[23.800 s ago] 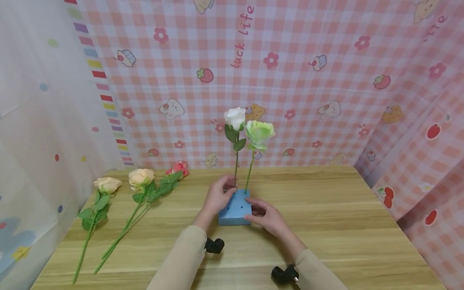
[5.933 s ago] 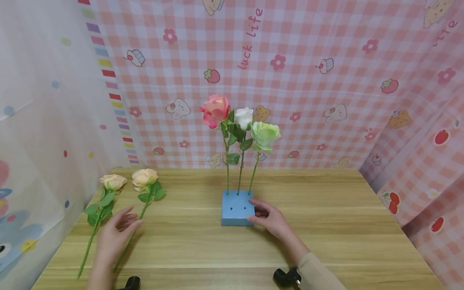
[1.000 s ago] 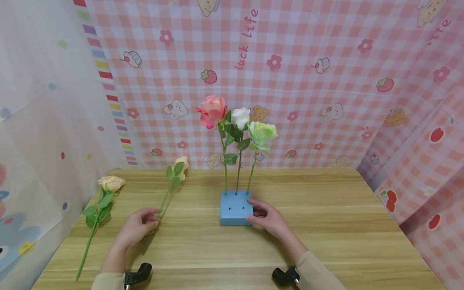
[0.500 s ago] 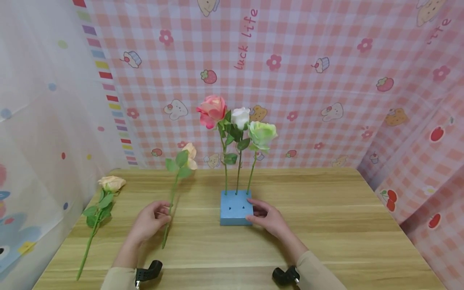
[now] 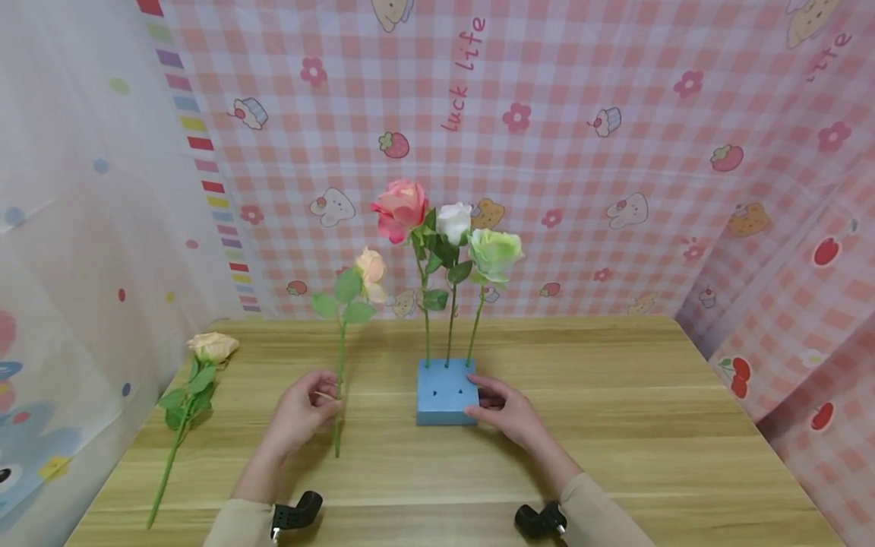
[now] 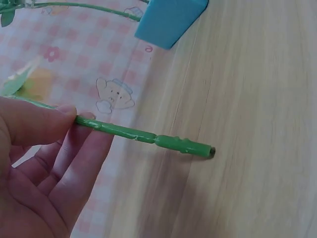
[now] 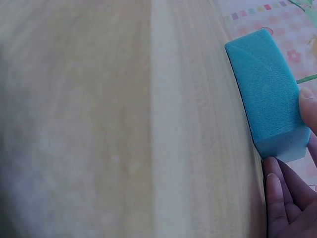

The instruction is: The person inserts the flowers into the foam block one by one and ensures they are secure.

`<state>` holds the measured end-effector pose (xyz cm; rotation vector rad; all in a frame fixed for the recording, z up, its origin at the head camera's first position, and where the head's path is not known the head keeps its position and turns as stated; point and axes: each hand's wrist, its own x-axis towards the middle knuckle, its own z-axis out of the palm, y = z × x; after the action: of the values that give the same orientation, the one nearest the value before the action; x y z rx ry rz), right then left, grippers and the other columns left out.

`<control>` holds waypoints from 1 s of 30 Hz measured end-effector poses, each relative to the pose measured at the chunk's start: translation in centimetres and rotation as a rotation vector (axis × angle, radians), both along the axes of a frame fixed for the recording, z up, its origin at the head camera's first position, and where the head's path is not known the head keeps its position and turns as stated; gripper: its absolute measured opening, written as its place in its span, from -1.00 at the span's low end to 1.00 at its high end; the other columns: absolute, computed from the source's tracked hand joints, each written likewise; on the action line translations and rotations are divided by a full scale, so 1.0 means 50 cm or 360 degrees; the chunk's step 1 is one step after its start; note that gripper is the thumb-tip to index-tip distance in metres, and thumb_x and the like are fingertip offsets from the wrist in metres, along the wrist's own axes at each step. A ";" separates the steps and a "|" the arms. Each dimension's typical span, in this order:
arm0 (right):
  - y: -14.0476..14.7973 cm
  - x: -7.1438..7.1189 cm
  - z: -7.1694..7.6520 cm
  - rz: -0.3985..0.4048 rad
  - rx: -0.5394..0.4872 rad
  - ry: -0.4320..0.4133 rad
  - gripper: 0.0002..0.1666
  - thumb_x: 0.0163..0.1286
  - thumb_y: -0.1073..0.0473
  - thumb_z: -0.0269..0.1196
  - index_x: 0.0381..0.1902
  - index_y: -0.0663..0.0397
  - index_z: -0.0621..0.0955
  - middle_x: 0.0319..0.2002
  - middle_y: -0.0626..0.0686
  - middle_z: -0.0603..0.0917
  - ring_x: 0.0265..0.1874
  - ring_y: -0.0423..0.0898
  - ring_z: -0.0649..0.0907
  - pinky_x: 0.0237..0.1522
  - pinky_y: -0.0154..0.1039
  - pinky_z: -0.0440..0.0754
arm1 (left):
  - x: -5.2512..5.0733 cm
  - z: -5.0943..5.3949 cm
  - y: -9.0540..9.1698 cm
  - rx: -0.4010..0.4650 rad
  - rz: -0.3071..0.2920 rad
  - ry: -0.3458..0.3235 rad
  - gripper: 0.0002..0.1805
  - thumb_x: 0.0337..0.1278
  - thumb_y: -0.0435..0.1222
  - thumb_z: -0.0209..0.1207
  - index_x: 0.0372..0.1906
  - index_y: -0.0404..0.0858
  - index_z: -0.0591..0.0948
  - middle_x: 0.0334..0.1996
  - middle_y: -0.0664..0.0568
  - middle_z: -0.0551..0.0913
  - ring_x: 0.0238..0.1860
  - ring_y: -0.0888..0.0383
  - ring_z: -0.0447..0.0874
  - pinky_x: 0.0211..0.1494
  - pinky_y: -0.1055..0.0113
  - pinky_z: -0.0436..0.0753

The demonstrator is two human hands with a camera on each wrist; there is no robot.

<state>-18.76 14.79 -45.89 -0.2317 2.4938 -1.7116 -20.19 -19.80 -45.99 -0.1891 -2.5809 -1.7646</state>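
In the head view my left hand (image 5: 304,414) pinches the green stem of a peach artificial rose (image 5: 371,275), which stands nearly upright left of the blue foam block (image 5: 447,416). The left wrist view shows the stem's cut end (image 6: 195,148) sticking out past thumb and fingers, apart from the block. My right hand (image 5: 507,410) grips the block by its right side, thumb and fingers on different faces. A pink rose (image 5: 400,210), a white rose (image 5: 454,222) and a green rose (image 5: 495,254) stand in the block's back row. Two small holes show in front of them.
Another peach rose (image 5: 213,347) with green leaves lies at the left of the wooden table (image 5: 615,425). A pink checked cloth (image 5: 581,175) hangs behind the table, and a white dotted cloth (image 5: 137,251) hangs on the left.
Over the last second my left hand has moved right with the peach rose, which has turned more upright. Earlier, the pink rose went into the block. My right hand stays on the block.
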 end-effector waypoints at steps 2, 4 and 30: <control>0.001 -0.001 0.000 0.0004 0.0004 0.0000 -0.37 0.30 0.25 0.39 0.30 0.23 0.51 0.12 0.30 0.59 0.05 0.23 0.59 0.08 0.05 0.57 | -0.002 0.000 0.006 0.0001 0.0001 0.0011 -0.65 0.07 -0.66 0.21 0.00 -0.47 0.49 -0.23 -0.20 0.56 -0.33 0.08 0.61 -0.32 0.17 0.74; 0.001 -0.001 0.001 0.0008 0.0009 0.0003 -0.37 0.30 0.25 0.39 0.31 0.23 0.51 0.12 0.30 0.59 0.05 0.23 0.59 0.08 0.05 0.57 | -0.004 0.001 0.012 0.0005 -0.0006 0.0019 -0.66 0.06 -0.67 0.20 -0.02 -0.48 0.49 -0.24 -0.19 0.56 -0.34 0.08 0.61 -0.31 0.14 0.74; 0.019 -0.042 -0.078 -0.0019 0.0043 0.0017 -0.33 0.26 0.10 0.44 0.31 0.01 0.54 0.14 0.18 0.60 0.02 0.05 0.62 0.05 -0.02 0.60 | 0.002 0.031 0.042 -0.0010 0.0062 0.0333 -0.71 0.02 -0.67 0.26 -0.19 -0.37 0.51 -0.34 -0.13 0.57 -0.35 0.13 0.62 -0.33 0.26 0.74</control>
<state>-20.88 15.76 -49.81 -0.2250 2.5291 -1.6844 -20.11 -17.69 -44.45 -0.3038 -2.4271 -1.6276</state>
